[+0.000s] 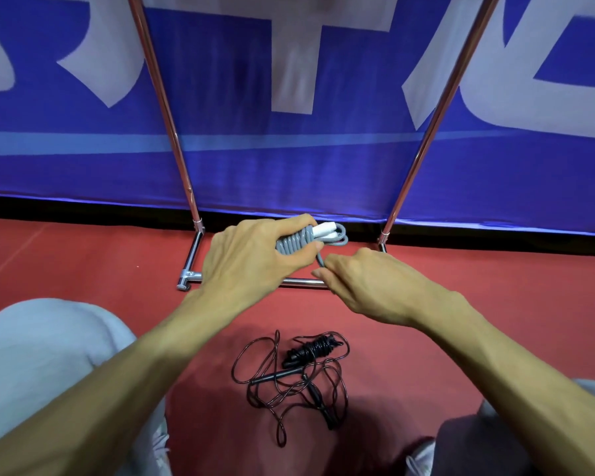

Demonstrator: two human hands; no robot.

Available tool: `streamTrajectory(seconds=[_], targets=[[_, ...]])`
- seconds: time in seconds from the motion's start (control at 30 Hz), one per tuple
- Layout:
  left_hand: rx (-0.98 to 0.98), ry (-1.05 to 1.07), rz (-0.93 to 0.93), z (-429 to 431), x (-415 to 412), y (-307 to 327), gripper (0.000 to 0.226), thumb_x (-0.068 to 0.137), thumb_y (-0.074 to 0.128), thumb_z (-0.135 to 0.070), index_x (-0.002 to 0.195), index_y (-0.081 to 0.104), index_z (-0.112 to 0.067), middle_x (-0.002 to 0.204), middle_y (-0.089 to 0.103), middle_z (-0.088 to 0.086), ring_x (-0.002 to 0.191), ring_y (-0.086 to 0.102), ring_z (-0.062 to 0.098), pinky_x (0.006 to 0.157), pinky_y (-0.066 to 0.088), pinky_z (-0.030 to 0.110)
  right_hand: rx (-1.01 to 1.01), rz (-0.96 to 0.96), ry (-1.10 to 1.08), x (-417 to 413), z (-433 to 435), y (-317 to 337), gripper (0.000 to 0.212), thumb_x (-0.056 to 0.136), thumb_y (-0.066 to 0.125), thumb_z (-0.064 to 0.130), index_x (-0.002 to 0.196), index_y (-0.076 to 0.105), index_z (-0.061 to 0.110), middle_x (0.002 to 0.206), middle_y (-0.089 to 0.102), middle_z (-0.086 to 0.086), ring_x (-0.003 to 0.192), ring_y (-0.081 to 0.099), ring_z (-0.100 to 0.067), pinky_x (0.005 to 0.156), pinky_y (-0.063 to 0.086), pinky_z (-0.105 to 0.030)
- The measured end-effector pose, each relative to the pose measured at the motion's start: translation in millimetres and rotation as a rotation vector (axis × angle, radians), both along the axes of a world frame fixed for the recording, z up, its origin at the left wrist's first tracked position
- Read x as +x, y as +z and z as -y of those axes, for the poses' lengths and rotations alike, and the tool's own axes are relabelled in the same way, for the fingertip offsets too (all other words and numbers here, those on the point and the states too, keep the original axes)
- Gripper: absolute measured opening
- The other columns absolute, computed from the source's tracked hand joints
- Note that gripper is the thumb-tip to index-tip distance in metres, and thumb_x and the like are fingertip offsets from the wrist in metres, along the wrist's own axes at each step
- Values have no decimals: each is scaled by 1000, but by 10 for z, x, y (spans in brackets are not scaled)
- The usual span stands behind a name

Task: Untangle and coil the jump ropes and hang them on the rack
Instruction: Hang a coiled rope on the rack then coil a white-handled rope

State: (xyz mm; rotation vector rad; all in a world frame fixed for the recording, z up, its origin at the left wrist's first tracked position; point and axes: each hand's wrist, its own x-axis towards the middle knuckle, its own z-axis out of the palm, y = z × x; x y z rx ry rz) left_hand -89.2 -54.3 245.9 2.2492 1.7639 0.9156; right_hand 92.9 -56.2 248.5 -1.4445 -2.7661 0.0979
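A blue banner (289,159) backs a red floor (83,262) and chrome rack (167,108). At centre frame, the left hand (251,259) clamps a coiled grey rope (294,242); the right hand (364,283) pinches its tail. A tangled black rope (296,376) lies below.

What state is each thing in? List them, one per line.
grey jump rope: coiled, wrapped into a bundle.
left hand: gripping the grey bundle.
right hand: pinching the grey rope's loose end.
black jump rope: tangled on the floor.
rack: standing; nothing visibly hung.
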Motion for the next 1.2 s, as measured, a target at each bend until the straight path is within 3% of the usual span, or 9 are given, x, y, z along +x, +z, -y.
streamTrajectory(seconds=[0.13,0.3,0.43,0.53,0.63,0.77,1.0,1.07,1.2], targets=[[53,1,-103,-44,-27,-22,32,82,51,-62,104,59,-41,72,61,-2,66,48,22,59,35,31,80,46,34,3,59,65,30,102,27,40,83,33,18,60,33,3,58,37,-29,57,29,-35],[-8,12,-240,-83,-37,-38,27,82,55,-60,97,58,-38,61,49,-1,64,50,23,58,32,29,66,71,131,52,111,76,19,102,32,32,89,33,18,74,46,1,62,42,-31,56,30,-37],[-54,-35,-395,-131,-49,-30,28,84,55,-59,101,60,-38,79,58,-3,73,56,22,60,36,29,97,111,141,100,138,210,23,101,39,37,110,51,19,97,56,1,81,55,-29,62,40,-37],[-91,-102,-525,-155,-69,-36,30,83,54,-60,96,60,-34,75,60,-2,67,56,22,54,36,28,147,38,192,138,130,250,25,99,45,38,109,61,22,93,56,4,80,57,-27,65,48,-41],[-127,-251,-612,-156,-63,-87,30,80,53,-61,101,57,-39,77,63,-3,69,59,22,50,34,27,148,-103,243,203,40,214,18,91,58,34,95,70,22,81,59,3,73,60,-25,57,51,-42],[-185,-414,-596,-144,-64,-64,37,78,49,-67,107,54,-44,82,63,-7,77,59,19,61,47,33,179,-291,205,259,-65,182,15,82,63,28,84,73,17,72,59,1,65,59,-21,53,50,-40],[-190,-497,-520,-35,-80,3,31,76,52,-64,104,56,-51,75,57,-5,71,54,14,57,42,31,193,-391,195,220,-62,156,13,80,67,24,78,73,13,69,62,0,59,55,-9,54,48,-28],[-226,-499,-462,-30,-95,24,33,74,51,-66,104,57,-54,75,58,-6,71,54,14,59,46,34,189,-420,176,228,-72,163,11,79,69,23,77,73,13,68,63,1,60,53,-4,54,43,-16],[-358,-533,-268,9,-87,63,34,69,47,-72,101,57,-64,75,61,-6,71,53,17,66,49,40,160,-491,135,239,-129,160,15,79,70,29,80,75,15,69,62,10,66,54,-9,60,39,-11]])
